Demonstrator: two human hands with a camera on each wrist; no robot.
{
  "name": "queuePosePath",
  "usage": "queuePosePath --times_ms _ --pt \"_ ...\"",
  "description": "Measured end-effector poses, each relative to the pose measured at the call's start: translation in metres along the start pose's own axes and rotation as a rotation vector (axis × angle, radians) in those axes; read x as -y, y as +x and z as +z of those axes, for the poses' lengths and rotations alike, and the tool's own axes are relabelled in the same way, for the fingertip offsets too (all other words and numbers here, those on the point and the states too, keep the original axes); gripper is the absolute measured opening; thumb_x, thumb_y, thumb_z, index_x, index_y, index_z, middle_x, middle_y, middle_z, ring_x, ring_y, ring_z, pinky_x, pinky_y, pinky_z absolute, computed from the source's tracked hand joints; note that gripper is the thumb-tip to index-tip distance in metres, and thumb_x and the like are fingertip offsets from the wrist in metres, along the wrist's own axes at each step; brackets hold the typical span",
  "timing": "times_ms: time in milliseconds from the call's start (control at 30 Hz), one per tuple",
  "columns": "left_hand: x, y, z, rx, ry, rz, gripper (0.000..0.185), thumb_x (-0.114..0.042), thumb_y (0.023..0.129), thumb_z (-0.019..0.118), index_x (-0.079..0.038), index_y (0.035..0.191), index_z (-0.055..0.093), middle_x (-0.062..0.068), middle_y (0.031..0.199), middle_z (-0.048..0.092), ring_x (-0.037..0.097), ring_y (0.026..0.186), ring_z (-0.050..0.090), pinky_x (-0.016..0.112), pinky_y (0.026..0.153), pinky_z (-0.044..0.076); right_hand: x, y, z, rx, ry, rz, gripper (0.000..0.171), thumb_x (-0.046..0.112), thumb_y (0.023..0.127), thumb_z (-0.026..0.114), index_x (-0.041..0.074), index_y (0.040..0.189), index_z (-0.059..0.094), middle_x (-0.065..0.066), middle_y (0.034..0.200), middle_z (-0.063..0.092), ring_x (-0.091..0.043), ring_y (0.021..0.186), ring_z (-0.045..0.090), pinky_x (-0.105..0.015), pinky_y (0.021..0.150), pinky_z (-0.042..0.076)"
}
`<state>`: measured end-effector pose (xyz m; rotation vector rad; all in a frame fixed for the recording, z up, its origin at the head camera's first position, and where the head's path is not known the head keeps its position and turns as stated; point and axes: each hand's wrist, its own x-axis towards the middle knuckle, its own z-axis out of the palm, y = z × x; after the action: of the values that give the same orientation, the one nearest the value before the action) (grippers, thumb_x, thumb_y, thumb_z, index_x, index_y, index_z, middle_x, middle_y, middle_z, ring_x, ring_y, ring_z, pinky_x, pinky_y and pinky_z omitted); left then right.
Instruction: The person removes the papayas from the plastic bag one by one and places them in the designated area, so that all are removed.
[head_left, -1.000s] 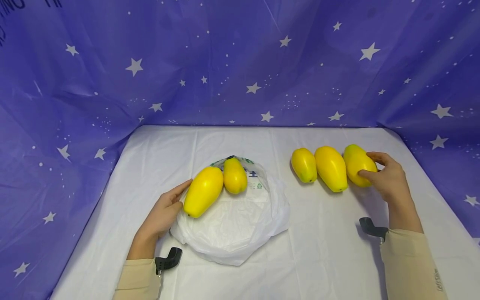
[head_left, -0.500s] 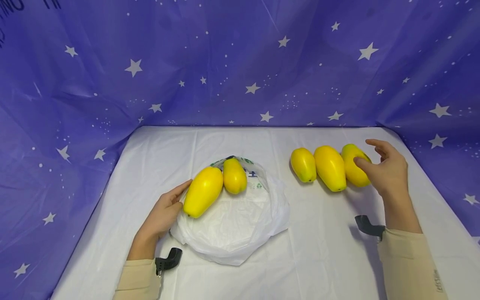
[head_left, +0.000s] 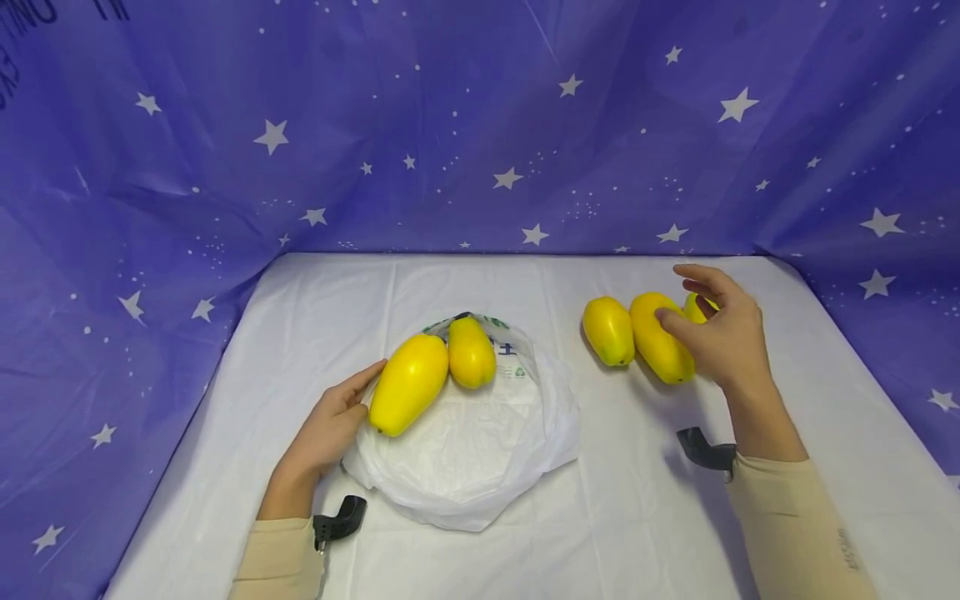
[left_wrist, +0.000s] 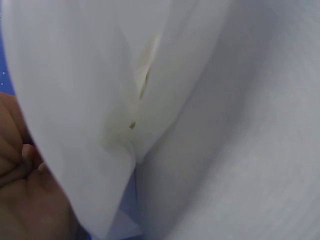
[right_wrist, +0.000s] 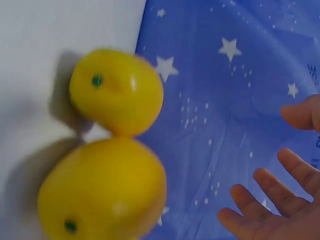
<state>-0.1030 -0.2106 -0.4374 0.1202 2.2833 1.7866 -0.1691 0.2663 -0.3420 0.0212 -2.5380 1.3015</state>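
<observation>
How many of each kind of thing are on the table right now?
Yellow papayas: 5, with two on the bag and three in a row by the right hand.
White plastic bags: 1.
Total: 6.

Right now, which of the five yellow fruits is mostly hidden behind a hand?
The rightmost fruit of the row of three: the right hand covers most of it; the other four show whole.
</observation>
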Motion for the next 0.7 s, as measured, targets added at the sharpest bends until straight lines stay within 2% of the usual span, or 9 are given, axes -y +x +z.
queuePosePath --times_ms 400,567,700 --pt "-0.001 -0.001 0.0 -0.009 0.017 -0.001 0.065 0.01 0.09 0.034 -0.013 0.151 0.037 0.002 0.153 0.035 0.017 0.141 0.025 0.042 0.114 0.022 0.027 0.0 0.033 0.199 0.045 -0.088 0.057 0.011 0.078 0.079 0.016 0.132 0.06 0.001 0.134 0.055 -0.024 0.126 0.046 -0.047 0.109 0.034" --pt "-0.002 0.0 0.0 -0.013 0.022 -0.006 0.065 0.009 0.091 0.034 -0.014 0.151 0.037 0.002 0.153 0.035 0.018 0.141 0.024 0.042 0.115 0.021 0.037 0.001 0.045 0.246 0.082 -0.116 0.058 0.009 0.078 0.079 0.016 0.132 0.06 0.001 0.135 0.054 -0.025 0.126 0.046 -0.048 0.109 0.034" --pt "-0.001 0.001 0.0 -0.011 0.025 -0.001 0.065 0.009 0.09 0.034 -0.013 0.151 0.037 0.005 0.154 0.034 0.02 0.142 0.024 0.045 0.115 0.02 0.044 0.001 0.054 0.269 0.096 -0.112 0.059 0.01 0.077 0.08 0.018 0.132 0.06 0.006 0.135 0.053 -0.021 0.126 0.046 -0.044 0.11 0.034"
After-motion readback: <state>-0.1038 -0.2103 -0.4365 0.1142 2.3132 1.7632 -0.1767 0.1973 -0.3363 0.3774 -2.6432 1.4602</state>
